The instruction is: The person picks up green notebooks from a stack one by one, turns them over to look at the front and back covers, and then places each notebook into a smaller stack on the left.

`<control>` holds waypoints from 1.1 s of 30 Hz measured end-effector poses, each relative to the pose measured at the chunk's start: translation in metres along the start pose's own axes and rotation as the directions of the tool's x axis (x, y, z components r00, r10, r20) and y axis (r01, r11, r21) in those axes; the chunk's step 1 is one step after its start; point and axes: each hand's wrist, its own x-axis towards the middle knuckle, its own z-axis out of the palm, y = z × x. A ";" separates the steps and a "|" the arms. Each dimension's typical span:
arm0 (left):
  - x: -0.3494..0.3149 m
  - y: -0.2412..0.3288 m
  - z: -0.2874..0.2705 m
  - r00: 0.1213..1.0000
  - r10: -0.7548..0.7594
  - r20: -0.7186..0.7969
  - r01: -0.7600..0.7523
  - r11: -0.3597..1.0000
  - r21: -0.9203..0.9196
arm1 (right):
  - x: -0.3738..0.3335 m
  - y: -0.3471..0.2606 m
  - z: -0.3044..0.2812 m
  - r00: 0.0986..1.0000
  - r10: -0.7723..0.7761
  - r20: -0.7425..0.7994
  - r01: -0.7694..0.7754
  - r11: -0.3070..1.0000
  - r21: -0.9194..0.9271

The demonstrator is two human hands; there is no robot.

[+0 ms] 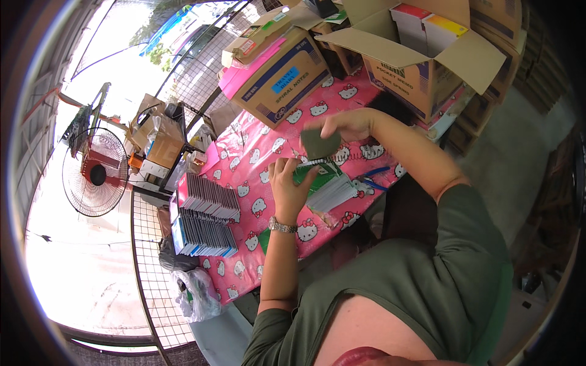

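Note:
My right hand [347, 125] is closed round a dark olive-green, rounded piece [321, 145], soft-looking and slightly blurred; its kind I cannot make out. It sits just above the bound edge of a green-covered notepad [320, 178]. My left hand [289, 182], with a metal watch on its wrist, grips that notepad's upper left corner, thumb on the cover and fingers curled at the edge. A metal spiral wire [354, 156] runs along the bound edge and sticks out to the right. Beside it lies a white-edged stack of pads [332, 194]. Blue-handled pliers [373, 177] rest to the right.
Rows of stacked notebooks [207, 216] stand at the table's left. A closed carton [281, 76] and an open carton [406, 82] holding boxes line the far side. A black bristly thing [390, 108] lies before the open one. A fan [96, 174] stands left; a plastic bag [196, 296] hangs nearby.

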 end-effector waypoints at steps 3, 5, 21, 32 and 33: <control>0.004 0.005 0.002 1.000 0.008 0.018 -0.008 1.000 0.003 | 0.005 0.004 -0.016 0.986 0.160 -0.042 -0.161 0.862 -0.482; 0.005 0.004 -0.001 0.999 -0.001 0.034 0.001 1.000 0.003 | 0.005 -0.003 -0.012 0.996 0.052 0.068 -0.036 0.975 -0.218; -0.002 -0.031 -0.012 0.962 -0.255 0.094 0.271 0.928 -0.255 | 0.039 -0.006 -0.015 0.993 0.105 -0.044 -0.113 0.960 -0.256; 0.003 -0.031 -0.012 0.974 -0.173 0.149 0.214 0.917 -0.336 | 0.044 -0.015 -0.009 0.993 0.114 0.036 -0.106 0.976 -0.190; 0.003 -0.030 -0.013 0.962 -0.205 0.179 0.257 0.904 -0.341 | 0.050 -0.021 -0.013 0.979 0.205 -0.026 -0.192 0.861 -0.471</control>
